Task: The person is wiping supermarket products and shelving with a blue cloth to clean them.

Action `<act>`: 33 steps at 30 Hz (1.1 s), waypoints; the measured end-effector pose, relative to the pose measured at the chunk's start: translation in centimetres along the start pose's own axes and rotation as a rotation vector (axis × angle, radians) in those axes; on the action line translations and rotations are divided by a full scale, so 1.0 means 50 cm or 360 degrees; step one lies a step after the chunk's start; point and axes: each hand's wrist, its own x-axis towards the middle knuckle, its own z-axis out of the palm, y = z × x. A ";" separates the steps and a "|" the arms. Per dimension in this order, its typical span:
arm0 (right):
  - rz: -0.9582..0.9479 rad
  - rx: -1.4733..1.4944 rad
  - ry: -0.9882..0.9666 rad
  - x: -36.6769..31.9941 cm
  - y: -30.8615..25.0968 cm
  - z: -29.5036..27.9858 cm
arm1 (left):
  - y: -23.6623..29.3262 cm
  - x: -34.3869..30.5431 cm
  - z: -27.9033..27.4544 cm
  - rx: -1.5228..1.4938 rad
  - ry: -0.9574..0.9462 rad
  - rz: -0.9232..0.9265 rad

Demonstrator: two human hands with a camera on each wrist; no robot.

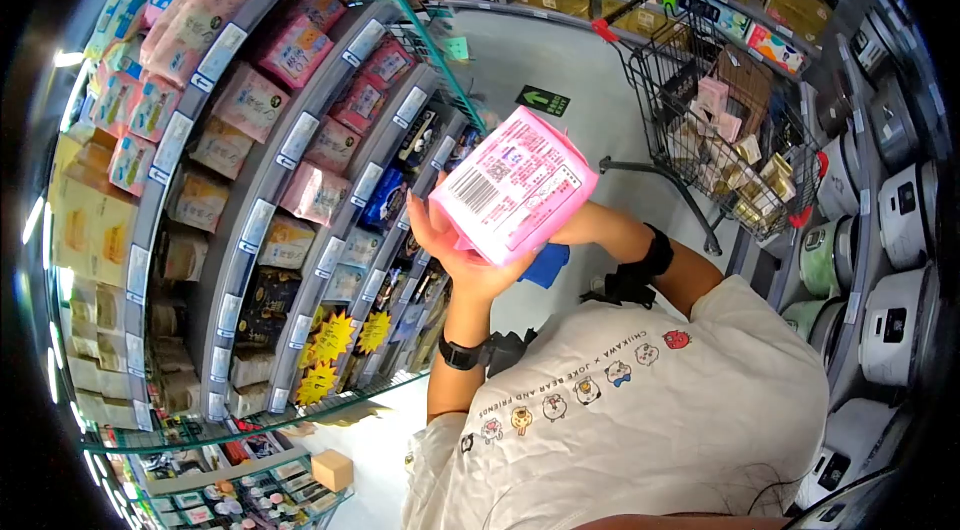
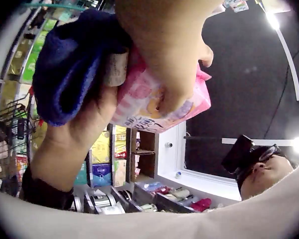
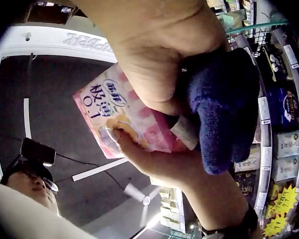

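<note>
A pink pack of sanitary pads [image 1: 515, 185] is held up in front of the chest, its barcode face toward the head camera. My left hand [image 1: 470, 265] grips it from below, a watch on the wrist; the fingers [image 3: 132, 149] bend onto the printed front in the right wrist view. At the other end of the pack is my right hand [image 1: 592, 227], wearing a black wristband. It holds a navy knitted cloth [image 3: 217, 109] with a pale tag [image 3: 184, 132], bunched against the pack. The cloth hides most of the right fingers.
Shelves of packaged pads [image 1: 250, 100] curve along the left, with yellow star signs [image 1: 330, 338] low down. A shopping cart [image 1: 720, 120] holding several items stands ahead right. Rice cookers [image 1: 897, 315] line the right shelf. A green arrow sign [image 1: 541, 100] marks the floor.
</note>
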 end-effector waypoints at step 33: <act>-0.0280 -0.0668 0.0474 0.039 -0.109 -0.151 | -0.098 0.036 -0.063 -0.0786 0.0034 -0.1312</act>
